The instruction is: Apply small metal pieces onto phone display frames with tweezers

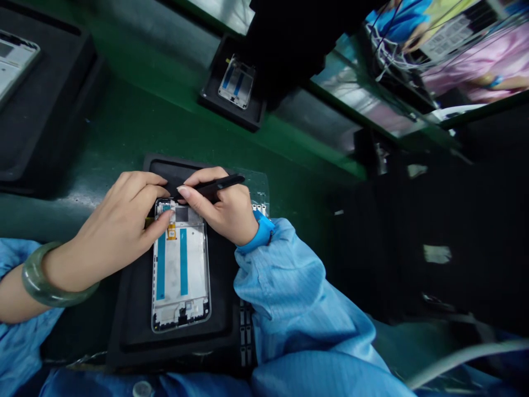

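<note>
The left hand (pixel 113 234) and right hand (pixel 223 207) work over a phone frame (pixel 171 270), which lies upright along the middle of a black foam tray (pixel 124 325). The tray sits near the front edge of the green counter (pixel 103 121). Two blue strips (pixel 161 264) run lengthwise on the frame, and a yellow tab (pixel 171 231) lies near its top end.

The left grip is curled over the frame's top end, with the thumb (pixel 165 218) on the frame face; whether it clamps cannot be told. A jade bangle (pixel 45 281) circles the left wrist. The right grip is narrow, holding black tweezers (pixel 212 186) between thumb and fingers, with the tip beside the left fingers above the frame's top end. A blue wrist strap (pixel 262 231) circles the right wrist.

A second tray (pixel 210 96) holding another frame (pixel 236 82) stands near the counter's far edge. A third tray (pixel 41 121) lies at the left edge.
</note>
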`<state>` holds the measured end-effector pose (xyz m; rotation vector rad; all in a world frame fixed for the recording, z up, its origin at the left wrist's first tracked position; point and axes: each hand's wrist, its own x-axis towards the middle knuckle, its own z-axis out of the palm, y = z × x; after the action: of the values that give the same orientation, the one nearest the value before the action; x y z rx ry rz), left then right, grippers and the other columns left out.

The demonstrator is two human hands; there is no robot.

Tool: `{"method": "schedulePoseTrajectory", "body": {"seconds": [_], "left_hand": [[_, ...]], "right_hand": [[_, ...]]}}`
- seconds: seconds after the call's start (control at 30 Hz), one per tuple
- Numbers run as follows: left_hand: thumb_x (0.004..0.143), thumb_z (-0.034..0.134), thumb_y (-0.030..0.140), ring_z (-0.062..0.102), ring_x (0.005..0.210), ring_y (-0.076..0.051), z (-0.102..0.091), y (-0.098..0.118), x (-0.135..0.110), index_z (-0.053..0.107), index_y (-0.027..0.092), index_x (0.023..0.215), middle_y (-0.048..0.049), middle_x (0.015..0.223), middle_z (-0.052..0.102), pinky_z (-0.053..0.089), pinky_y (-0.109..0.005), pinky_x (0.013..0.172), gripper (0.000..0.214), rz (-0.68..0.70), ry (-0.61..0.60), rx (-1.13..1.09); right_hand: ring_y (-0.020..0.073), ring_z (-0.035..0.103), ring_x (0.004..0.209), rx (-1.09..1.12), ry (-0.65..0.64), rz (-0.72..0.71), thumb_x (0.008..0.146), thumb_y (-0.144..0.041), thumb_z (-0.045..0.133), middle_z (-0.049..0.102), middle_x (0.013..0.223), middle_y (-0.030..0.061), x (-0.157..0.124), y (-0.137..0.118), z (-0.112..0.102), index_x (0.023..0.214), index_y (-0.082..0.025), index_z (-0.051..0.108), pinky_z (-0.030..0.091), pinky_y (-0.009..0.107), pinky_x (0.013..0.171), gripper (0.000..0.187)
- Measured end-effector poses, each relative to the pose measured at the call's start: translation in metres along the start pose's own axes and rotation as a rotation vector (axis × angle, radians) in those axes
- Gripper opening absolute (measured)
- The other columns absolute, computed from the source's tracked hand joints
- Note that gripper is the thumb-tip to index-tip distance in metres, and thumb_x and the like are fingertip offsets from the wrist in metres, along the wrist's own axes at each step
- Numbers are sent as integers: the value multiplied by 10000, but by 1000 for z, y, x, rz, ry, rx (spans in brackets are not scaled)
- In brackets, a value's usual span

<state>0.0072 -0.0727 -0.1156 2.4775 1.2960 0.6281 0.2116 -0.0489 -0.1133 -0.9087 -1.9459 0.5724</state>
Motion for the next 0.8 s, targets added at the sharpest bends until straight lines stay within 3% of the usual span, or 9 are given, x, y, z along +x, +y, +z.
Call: {"method": "schedulePoseTrajectory", "body": {"seconds": [0.27,0.5,0.7,0.8], "left_hand": [[952,497,343,547,1156,-329,-1,1,-1,579,164,1085,-156,1206,591,491,-502,952,238,-19,-7,-1],[957,480,329,552,1147,-317,-1,2,-1,568,177,1078,-147,1191,590,491,-502,949,213,-16,-9,1],[943,504,316,556,1149,-340,-1,2,-1,587,130,1069,-176,1203,597,503,-504,933,240,-16,1,-4],[942,505,313,558,1147,-343,-1,2,0,591,126,1065,-179,1204,597,502,-507,932,240,-17,0,-4]], "right_hand": [[130,715,879,23,-68,-58,957,-348,614,731,943,11,-4,1,1,966,-202,642,577,242,802,149],[150,724,909,95,-131,-141,963,-281,606,736,947,35,-7,5,1,999,-192,636,592,266,806,101],[143,719,876,5,-9,-74,946,-303,634,742,942,29,-6,0,-3,980,-198,647,582,263,797,111],[146,717,877,-20,-40,-56,956,-348,616,743,947,26,-5,0,-3,980,-202,653,578,271,805,152]]}}
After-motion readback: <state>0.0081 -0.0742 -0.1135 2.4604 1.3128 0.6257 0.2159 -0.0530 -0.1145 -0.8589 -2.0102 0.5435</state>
